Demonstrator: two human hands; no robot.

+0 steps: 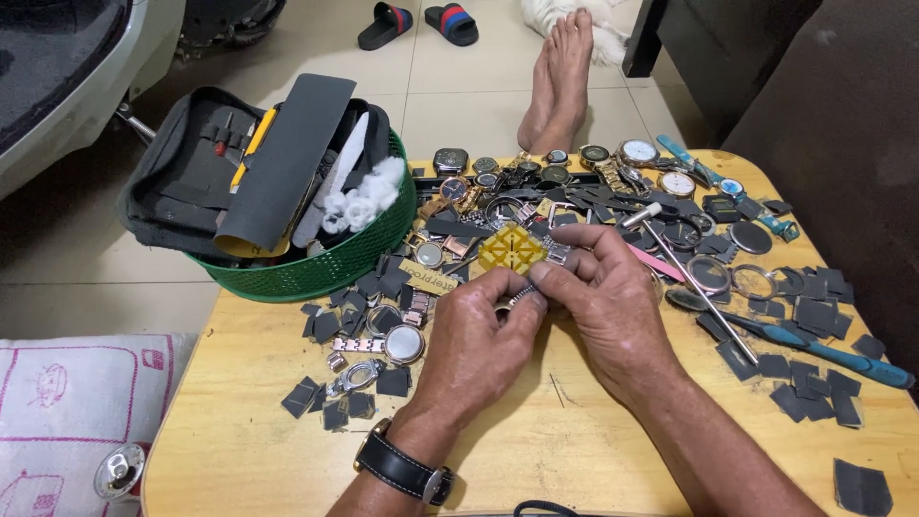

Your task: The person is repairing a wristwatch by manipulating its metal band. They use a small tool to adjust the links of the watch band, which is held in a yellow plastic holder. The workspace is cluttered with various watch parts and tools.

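Both hands meet over the middle of the light wooden table [574, 450], pinching the same small silvery metal piece [518, 296], looks like a bit of watch band but it's too tiny to say for sure. The left hand [476, 345] is curled narrow with thumb and forefinger closed on one end of it, a black-strapped wristwatch [402, 469] on that wrist. The right hand [601, 299] grips the other end, fingers bent in tight.

Just past the fingertips sits a yellow square grid-patterned block [511, 249], and beyond it a jumble of loose watches and watch cases [536, 177] runs along the far edge. A slim metal hammer with a small head [691, 276] lies just right of the right hand, and a blue-handled tool [814, 347] sits toward the right edge among dark grey square scraps [814, 311]. At the far left corner stands a green plastic basket [325, 268] stuffed with a black tool pouch [191, 182]
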